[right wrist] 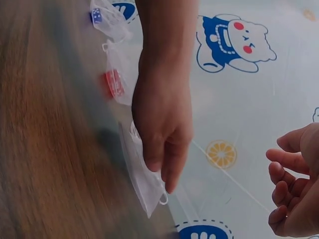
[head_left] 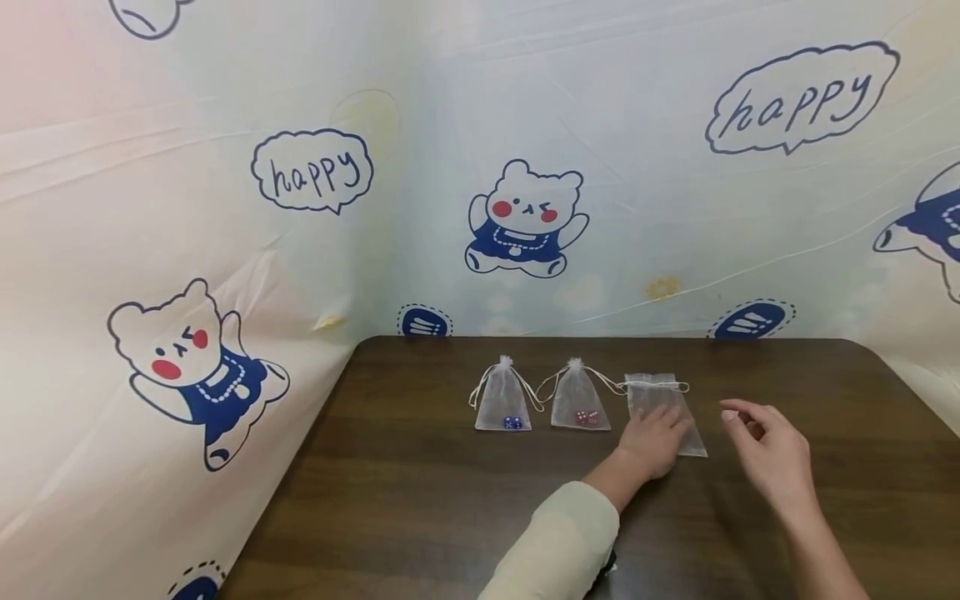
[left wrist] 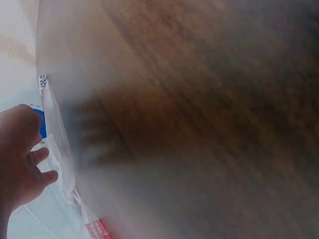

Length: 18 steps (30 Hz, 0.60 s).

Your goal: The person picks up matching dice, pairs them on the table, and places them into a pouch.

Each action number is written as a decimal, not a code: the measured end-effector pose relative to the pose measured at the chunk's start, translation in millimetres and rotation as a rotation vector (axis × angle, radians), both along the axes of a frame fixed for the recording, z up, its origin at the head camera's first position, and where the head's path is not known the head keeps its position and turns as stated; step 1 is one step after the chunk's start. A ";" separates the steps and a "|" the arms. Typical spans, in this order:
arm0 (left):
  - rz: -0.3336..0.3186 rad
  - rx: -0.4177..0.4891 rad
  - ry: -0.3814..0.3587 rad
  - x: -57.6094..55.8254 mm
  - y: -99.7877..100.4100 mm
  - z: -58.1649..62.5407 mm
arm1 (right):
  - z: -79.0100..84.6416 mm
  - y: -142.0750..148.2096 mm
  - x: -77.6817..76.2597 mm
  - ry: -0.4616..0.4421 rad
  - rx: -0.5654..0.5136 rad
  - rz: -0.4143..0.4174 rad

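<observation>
My left hand (head_left: 656,442) reaches over the rightmost sheer white drawstring pouch (head_left: 692,433), its fingers overlapping the pouch's middle. In the left wrist view its fingers (left wrist: 37,157) look loosely spread beside the mesh. A white die (left wrist: 43,84) with dark pips shows at that pouch's end; in the head view the hand hides this part. To the right, my right hand (head_left: 772,458) hovers above the table, fingers loosely bent and holding nothing. Left of the hands lie a pouch with blue dice (head_left: 512,422) and a pouch with red dice (head_left: 587,417).
The brown wooden table (head_left: 390,517) has rounded far corners. Behind and to the left hangs a pale cloth (head_left: 420,208) printed with bears and "happy" bubbles. White drawcords (head_left: 542,392) of neighbouring pouches trail close together. A dark object lies partly hidden by the left sleeve (head_left: 562,533).
</observation>
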State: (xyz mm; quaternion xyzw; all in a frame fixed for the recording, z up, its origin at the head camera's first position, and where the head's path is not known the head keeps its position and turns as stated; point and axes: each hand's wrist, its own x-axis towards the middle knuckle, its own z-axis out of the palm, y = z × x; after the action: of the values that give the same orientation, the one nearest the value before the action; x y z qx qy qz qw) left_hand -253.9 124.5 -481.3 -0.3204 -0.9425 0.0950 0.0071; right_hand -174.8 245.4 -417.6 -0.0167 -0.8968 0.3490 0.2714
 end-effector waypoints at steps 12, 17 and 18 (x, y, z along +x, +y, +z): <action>0.018 -0.055 -0.053 6.1 -1.1 -10.3 | -12.5 42.3 -24.8 -0.162 0.038 -0.007; 0.021 -0.059 -0.047 5.6 -2.3 -12.4 | -22.9 64.2 -42.8 -0.295 0.000 0.004; 0.023 -0.057 -0.045 5.5 -2.2 -12.3 | -24.7 67.5 -46.1 -0.318 -0.003 0.005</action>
State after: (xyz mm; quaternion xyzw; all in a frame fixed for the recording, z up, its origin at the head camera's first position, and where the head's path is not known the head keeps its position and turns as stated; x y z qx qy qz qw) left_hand -248.4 122.3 -493.5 -0.3116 -0.9430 0.1146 -0.0242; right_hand -220.9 313.0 -442.3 -0.0697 -0.9280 0.3438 0.1251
